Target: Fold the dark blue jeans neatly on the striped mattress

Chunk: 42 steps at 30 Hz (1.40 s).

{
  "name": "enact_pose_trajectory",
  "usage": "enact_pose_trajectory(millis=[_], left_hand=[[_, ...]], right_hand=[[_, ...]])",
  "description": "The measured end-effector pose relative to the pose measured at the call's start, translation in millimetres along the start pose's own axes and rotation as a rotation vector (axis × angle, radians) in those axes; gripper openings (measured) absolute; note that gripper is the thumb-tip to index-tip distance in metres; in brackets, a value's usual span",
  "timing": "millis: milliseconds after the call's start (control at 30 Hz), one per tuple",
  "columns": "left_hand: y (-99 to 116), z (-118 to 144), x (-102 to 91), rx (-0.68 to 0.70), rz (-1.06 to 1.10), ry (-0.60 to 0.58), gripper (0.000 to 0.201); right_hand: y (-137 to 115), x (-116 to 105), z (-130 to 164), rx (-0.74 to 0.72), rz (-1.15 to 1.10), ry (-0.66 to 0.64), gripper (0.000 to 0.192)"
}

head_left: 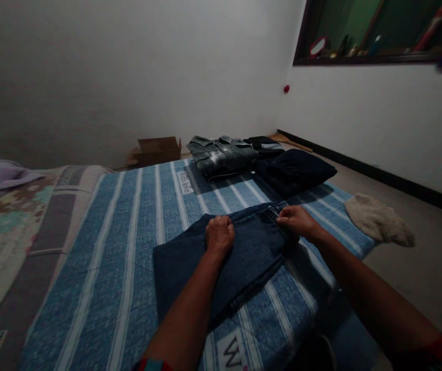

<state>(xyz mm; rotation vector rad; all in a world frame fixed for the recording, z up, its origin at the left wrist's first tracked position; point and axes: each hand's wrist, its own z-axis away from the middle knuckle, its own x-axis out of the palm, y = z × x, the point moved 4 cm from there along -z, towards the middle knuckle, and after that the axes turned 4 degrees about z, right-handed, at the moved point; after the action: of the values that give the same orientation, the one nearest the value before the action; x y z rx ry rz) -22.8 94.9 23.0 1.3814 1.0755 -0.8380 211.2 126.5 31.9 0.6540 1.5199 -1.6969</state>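
Dark blue jeans (252,242) lie folded on the blue striped bed cover (116,247). My left hand (220,234) rests closed on the upper middle of the denim; whether its curled fingers hold a bit of cloth is hidden. At the waistband end, my right hand (296,220) pinches the edge of the jeans between thumb and fingers. The wider end of the denim spreads toward the left, flat on the cover.
Behind the jeans sit a folded grey denim jacket (223,154) and dark folded clothes (294,170). A beige knitted item (377,219) hangs over the bed's right edge. A cardboard box (157,150) stands by the wall, and lilac cloth (2,178) lies far left.
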Motion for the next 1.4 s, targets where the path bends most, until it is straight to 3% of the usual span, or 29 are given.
enact_pose_trajectory(millis=[333,533,1100,1400], left_hand=[[1.1,2.9,6.9,-0.025,-0.076,0.018,0.021],[-0.2,4.0,8.3,-0.026,-0.090,0.030,0.021],[4.1,6.1,11.1,0.003,-0.149,0.028,0.021],[9.0,8.3,9.3,0.055,-0.219,0.055,0.023]], right_hand=[[-13.4,-4.7,0.2,-0.025,0.394,0.021,0.017],[-19.0,-6.3,6.2,0.004,0.535,0.041,0.036],[-16.0,-7.1,-1.9,0.030,0.512,0.019,0.039],[-12.9,-1.2,-6.2,-0.093,0.426,0.044,0.033]])
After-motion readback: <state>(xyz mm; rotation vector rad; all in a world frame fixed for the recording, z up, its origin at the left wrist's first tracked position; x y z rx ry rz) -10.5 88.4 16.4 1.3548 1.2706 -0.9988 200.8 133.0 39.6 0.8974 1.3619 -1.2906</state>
